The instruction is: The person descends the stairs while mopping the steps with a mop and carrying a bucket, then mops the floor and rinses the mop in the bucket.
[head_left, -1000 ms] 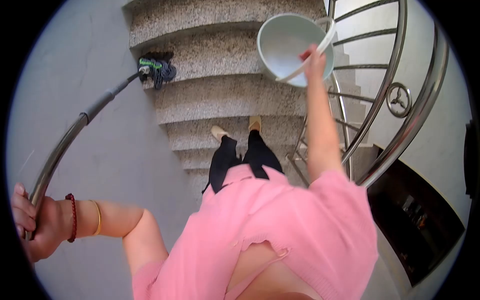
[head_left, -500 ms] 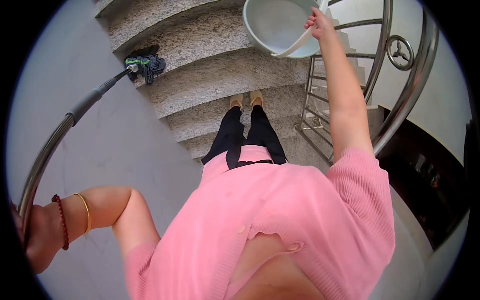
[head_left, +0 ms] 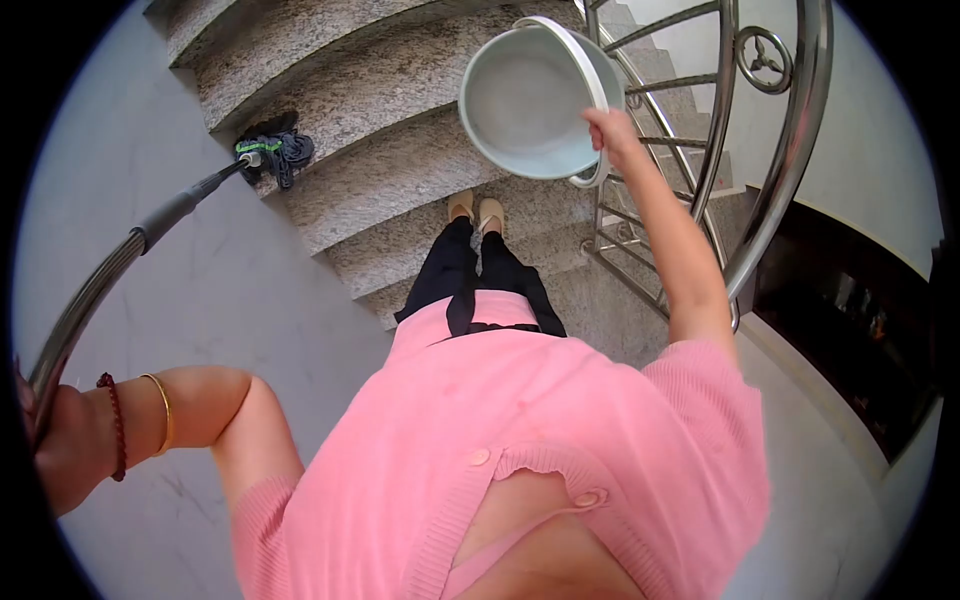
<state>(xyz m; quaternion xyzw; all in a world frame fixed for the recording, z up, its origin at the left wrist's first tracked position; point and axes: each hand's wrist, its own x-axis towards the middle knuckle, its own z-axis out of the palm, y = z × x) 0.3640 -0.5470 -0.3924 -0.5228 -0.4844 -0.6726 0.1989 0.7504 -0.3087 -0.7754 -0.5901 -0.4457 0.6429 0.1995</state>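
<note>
At the left edge, my left hand (head_left: 70, 445) is closed around the upper part of a mop handle (head_left: 105, 265), a shiny pole with a grey sleeve. The mop's dark grey string head (head_left: 285, 155), with a green band, rests on a stone step near the wall. My right hand (head_left: 613, 138) grips the white handle (head_left: 575, 50) of a pale green bucket (head_left: 530, 100). The bucket is over the steps beside the railing, its open top facing me. Its inside looks whitish; I cannot tell whether it holds water.
Speckled stone steps (head_left: 370, 195) curve upward ahead, and my feet in beige shoes (head_left: 490, 215) stand on one of them. A metal railing (head_left: 725, 110) runs along the right. A smooth pale wall (head_left: 200, 330) borders the left. A dark recess or cabinet (head_left: 850, 320) lies lower right.
The bucket in my right hand has come lower and nearer to my feet, and its handle has swung upright across the opening. The mop head stays on its step; the view has shifted slightly.
</note>
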